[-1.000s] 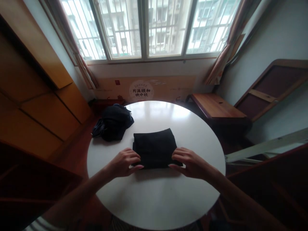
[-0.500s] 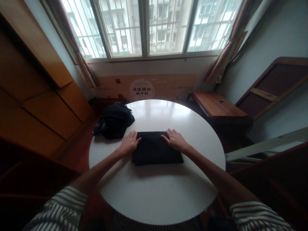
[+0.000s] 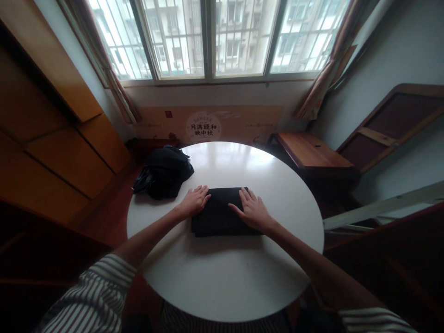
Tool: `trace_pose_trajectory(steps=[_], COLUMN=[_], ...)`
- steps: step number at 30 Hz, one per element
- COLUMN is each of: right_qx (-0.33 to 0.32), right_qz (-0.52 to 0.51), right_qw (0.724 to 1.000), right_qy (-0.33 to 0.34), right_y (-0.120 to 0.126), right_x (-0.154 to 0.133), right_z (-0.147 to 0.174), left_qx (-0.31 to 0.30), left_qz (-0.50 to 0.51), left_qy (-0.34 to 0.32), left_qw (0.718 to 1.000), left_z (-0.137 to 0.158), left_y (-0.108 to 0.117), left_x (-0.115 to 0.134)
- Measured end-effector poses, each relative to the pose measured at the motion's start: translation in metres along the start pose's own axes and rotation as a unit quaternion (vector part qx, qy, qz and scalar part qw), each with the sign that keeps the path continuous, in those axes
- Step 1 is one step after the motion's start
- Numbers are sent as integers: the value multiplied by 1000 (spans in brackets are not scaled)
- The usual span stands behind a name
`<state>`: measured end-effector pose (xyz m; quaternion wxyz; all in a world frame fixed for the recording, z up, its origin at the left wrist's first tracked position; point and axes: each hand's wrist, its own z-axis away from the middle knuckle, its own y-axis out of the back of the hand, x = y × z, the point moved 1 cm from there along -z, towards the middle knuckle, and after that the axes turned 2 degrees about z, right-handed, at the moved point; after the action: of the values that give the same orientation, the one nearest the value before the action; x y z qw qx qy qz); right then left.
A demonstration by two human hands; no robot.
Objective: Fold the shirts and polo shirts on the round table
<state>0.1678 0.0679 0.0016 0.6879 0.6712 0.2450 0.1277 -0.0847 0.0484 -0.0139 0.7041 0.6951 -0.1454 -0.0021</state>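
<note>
- In the head view, your folded black cloth [image 3: 222, 219] lies flat near the middle of the round white table [image 3: 225, 282], between your two hands and partly under them.
- Your left hand [image 3: 194, 202] rests over the cloth's far left corner, palm down, fingers extended toward the far edge and thumb angled inward; it grips nothing.
- Your right hand [image 3: 255, 210] lies spread on the cloth's right part, fingertips at the far edge, thumb pointing in toward the middle; it also grips nothing.
- The cloth's near edge runs closer to you than either hand, and its central stretch shows bare between your thumbs.
- A dark heap of fabric [image 3: 166, 171] sits at the table's far left edge, just beyond your left hand and apart from the folded cloth.
</note>
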Motion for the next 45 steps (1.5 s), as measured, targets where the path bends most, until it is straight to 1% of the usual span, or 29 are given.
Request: trace_pose_trajectory(steps=[4,5,6,7,9,11,13,14,15,16,18,20,22,23,24,25,26,27,28,29,30,31,32,34,36,38,40,42,45], right_qx=[26,19,-4,-42,-122,-172,-189,-190,-186,-181,-168,-128,-44,6,54,88,106,102,75,30,-22,-66,-92,-100,-116,-163,-189,-164,-94], right_qz=[-49,-74,-106,-146,-244,-352,-443,-473,-490,-495,-478,-425,-342,-294,-244,-196,-157,-136,-142,-179,-244,-323,-400,-511,-562,-579,-582,-594,-634], right_qw=[996,993,990,983,957,914,869,853,845,844,859,895,939,956,968,976,979,979,976,967,949,920,886,826,793,778,774,773,756], right_qy=[-73,-88,-96,-100,-100,-106,-112,-111,-107,-101,-76,-33,-2,-2,-14,-38,-72,-110,-147,-178,-200,-212,-216,-215,-203,-183,-166,-152,-132], right_y=[15,20,23,26,30,32,33,33,34,35,38,43,47,49,50,51,52,52,52,52,51,51,50,50,48,46,44,42,37], right_x=[25,31,35,39,45,50,56,60,64,69,79,87,92,93,94,94,94,93,93,91,89,86,83,75,67,60,52,46,42], right_z=[18,25,31,37,44,46,41,37,32,26,14,2,-7,-10,-11,-10,-8,-5,-1,4,9,15,21,31,42,51,59,64,63], left_qx=[57,65,68,68,62,49,36,31,25,17,-1,-33,-86,-113,-129,-126,-106,-74,-40,-14,-1,1,-2,-8,-2,8,17,32,58], left_qz=[35,44,51,58,73,85,99,111,127,145,172,191,214,221,216,199,173,145,120,106,101,101,102,104,104,100,95,93,96], left_qy=[-77,-90,-97,-101,-102,-98,-92,-92,-95,-100,-103,-94,-91,-97,-106,-115,-123,-129,-138,-150,-169,-191,-212,-240,-249,-253,-257,-255,-248], left_qw=[995,993,992,991,990,990,990,989,987,984,980,977,969,964,962,965,971,978,982,983,980,976,972,965,963,962,962,962,962], left_z=[3,4,5,5,6,6,7,8,10,13,22,35,50,57,63,69,72,75,77,79,80,80,81,83,84,85,86,87,82], left_y=[10,12,14,16,19,20,22,22,23,24,27,30,33,34,35,36,36,36,35,32,28,23,18,8,0,-5,-8,-12,-20], left_x=[-16,-18,-20,-21,-22,-22,-21,-21,-20,-19,-14,-5,8,15,22,28,34,37,40,41,41,41,41,41,42,44,47,52,63])
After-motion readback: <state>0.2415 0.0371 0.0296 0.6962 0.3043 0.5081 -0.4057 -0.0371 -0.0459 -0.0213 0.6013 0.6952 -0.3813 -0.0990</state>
